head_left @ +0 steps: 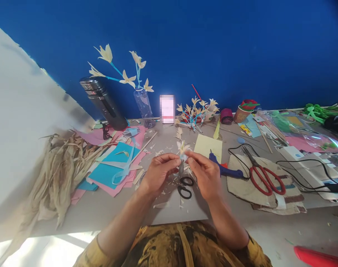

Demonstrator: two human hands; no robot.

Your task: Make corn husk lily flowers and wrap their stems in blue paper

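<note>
A small cream handmade flower [182, 147] is held upright between my two hands over the middle of the table. My left hand [161, 171] pinches it low, near its base, thumb against fingers. My right hand [205, 173] has its thumb and fingertips closed at the flower's right side, touching its lower petals. Below the fingers lie black-handled scissors [185, 192], their blades partly behind the flower's base. Pale scraps surround them. Another small cream flower piece [179, 133] lies just behind the held one.
A blue glue gun [227, 170] and red-handled scissors [266, 180] lie to the right, by a white power strip [305, 167]. Dried husks [52, 178] and blue paper [102, 172] are at left. Behind stand a black flask [105, 105], a bottle [143, 107] with flowers and a phone [167, 109].
</note>
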